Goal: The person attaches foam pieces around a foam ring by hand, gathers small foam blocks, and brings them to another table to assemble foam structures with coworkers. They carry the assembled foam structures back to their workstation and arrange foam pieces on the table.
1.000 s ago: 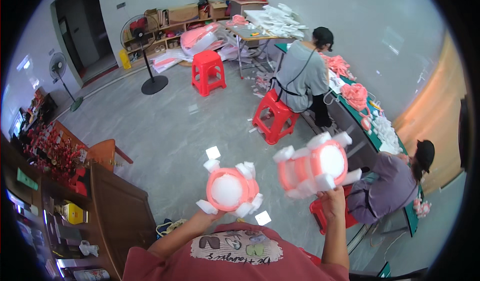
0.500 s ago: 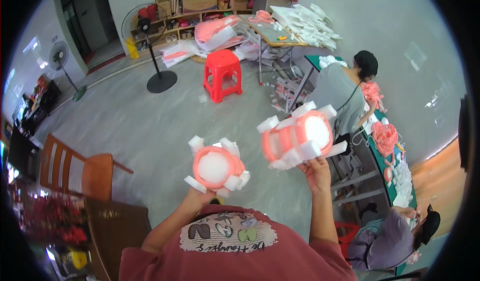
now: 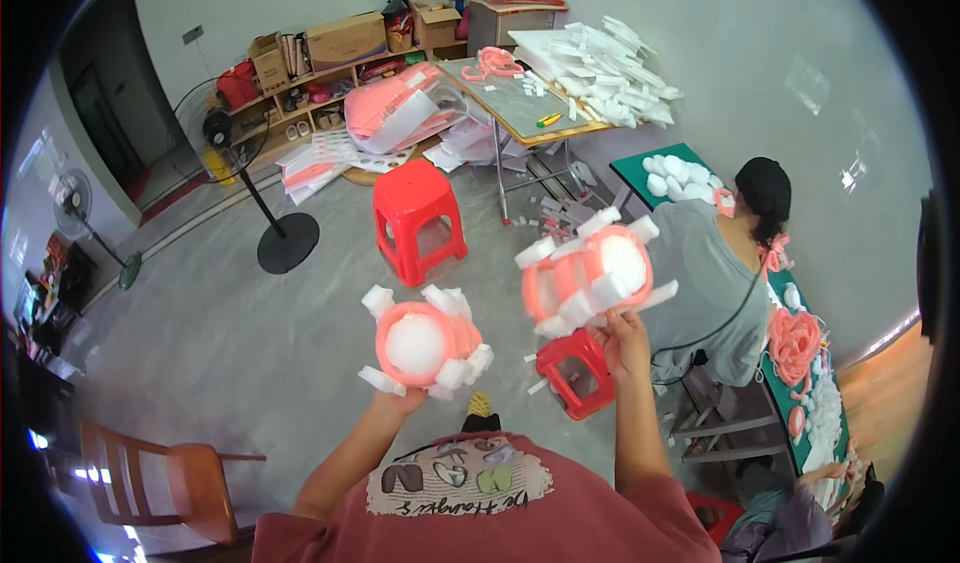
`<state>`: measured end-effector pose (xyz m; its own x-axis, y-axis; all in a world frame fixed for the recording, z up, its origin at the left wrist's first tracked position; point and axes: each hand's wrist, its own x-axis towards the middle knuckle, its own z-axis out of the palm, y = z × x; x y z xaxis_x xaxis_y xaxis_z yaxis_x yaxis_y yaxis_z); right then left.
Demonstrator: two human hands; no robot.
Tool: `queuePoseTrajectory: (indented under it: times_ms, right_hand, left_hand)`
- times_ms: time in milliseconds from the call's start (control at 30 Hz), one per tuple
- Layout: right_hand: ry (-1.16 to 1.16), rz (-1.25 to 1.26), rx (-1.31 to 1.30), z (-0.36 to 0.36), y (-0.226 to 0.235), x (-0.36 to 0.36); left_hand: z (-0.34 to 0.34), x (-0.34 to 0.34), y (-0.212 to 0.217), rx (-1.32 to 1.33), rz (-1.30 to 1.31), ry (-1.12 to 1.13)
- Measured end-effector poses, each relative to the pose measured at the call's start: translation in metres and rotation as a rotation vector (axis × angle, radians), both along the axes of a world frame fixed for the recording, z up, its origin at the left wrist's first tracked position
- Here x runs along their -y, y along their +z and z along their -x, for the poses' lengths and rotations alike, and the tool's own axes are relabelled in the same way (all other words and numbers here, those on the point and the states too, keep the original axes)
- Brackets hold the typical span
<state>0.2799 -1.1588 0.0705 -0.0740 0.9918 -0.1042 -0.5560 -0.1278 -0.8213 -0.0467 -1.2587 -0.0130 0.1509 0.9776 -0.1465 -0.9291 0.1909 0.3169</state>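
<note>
My left hand (image 3: pixel 407 400) is closed under a round pink-and-white foam piece (image 3: pixel 416 346), with white foam blocks sticking out around its pink rim. A second, longer foam piece (image 3: pixel 570 280), with pink bands and white blocks, rests in my right hand (image 3: pixel 625 343), fingers closed at its lower right end. Both pieces are up in front of my chest, apart from each other, with round white ends showing. My left fingers are mostly hidden behind the piece.
A red stool (image 3: pixel 418 218) stands ahead, another red stool (image 3: pixel 578 375) below the right piece. A fan (image 3: pixel 288 243) and wooden chair (image 3: pixel 200 488) stand left. White foam strips (image 3: pixel 605 68) cover a folding table. At the green table (image 3: pixel 625 175) right, a person in grey (image 3: pixel 690 283) sits.
My view has shifted forward toward the folding table and stool. A second red stool now shows under the right foam piece. Both hands keep hold of their pieces.
</note>
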Motion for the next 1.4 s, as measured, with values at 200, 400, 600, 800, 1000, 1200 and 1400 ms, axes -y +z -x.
queuePoseTrajectory:
  times_ms: [200,400,600,800,1000,1200,1400]
  right_hand:
    - [-0.052,-0.001,0.054,0.032,-0.006,-0.191]
    - [-0.079,0.002,0.072,0.057,-0.043,-0.373]
    - [-0.179,0.044,0.052,0.105,-0.071,-0.545]
    - [-0.285,0.053,0.021,0.143,-0.088,-0.699]
    - [-0.381,0.108,0.154,0.158,-0.13,-0.843]
    - [-0.423,0.159,0.314,0.152,-0.163,-0.96]
    - [-0.548,0.27,0.29,0.134,-0.182,-1.038]
  left_hand:
    - [0.027,-0.166,-0.014,-0.334,-0.016,0.089]
    - [0.055,-0.324,0.0,-0.036,0.035,-0.068]
    - [0.11,-0.512,-0.023,-0.039,0.147,-0.15]
    - [0.136,-0.692,-0.03,-0.153,0.124,-0.149]
    - [0.145,-0.864,-0.096,-0.161,0.25,-0.192]
    - [0.13,-1.005,-0.107,-0.285,0.292,-0.228]
    - [0.104,-1.119,-0.098,-0.355,0.302,-0.351]
